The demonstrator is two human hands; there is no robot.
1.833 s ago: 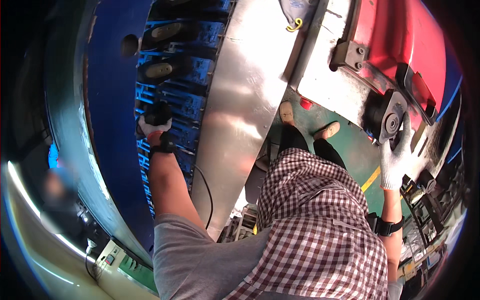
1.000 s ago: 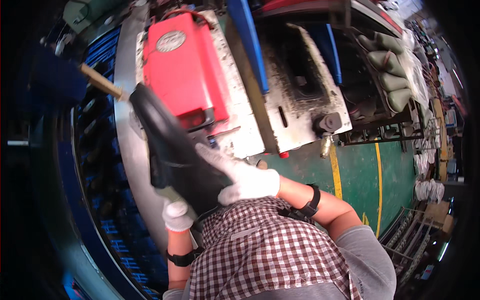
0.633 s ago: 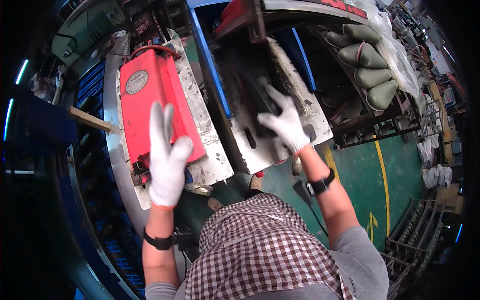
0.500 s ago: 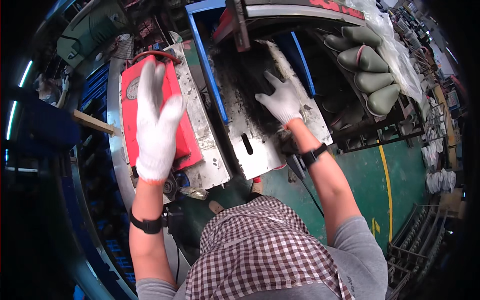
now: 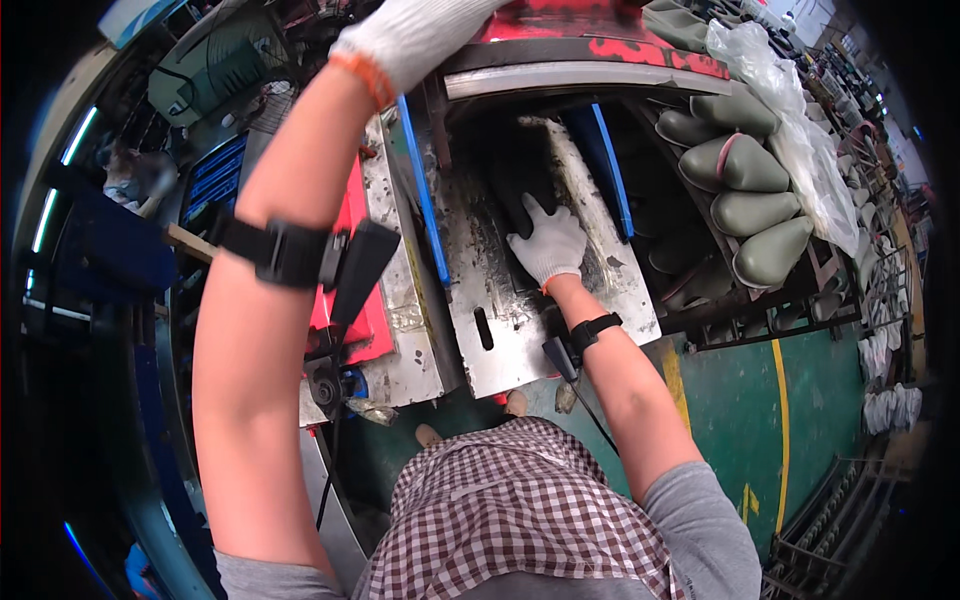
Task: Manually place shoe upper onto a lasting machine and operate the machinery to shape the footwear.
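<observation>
My left hand (image 5: 415,35), in a white knit glove with an orange cuff, reaches up past the frame's top edge beside the red-topped frame of a machine (image 5: 590,75). Its fingertips are cut off, so whether it touches or grips anything is hidden. My right hand (image 5: 553,245), gloved the same way, rests low over the dark, stained middle of a metal plate (image 5: 500,365) with a slot near its front. Its thumb and fingers are spread, with no held thing visible. Blue side guards (image 5: 606,170) flank the plate. Deep shadow hides what lies beyond the fingertips.
Olive-green boots or boot-shaped forms (image 5: 755,210) lie stacked on a rack at the right, with clear plastic sheeting (image 5: 800,120) beside them. A red panel (image 5: 365,310) lies left of the plate, partly behind my left arm. Wire racks (image 5: 830,520) stand at the lower right.
My left hand has swung up and to the right, from above the red panel to the top edge. My right hand stays over the plate; the whole view has shifted slightly downward.
</observation>
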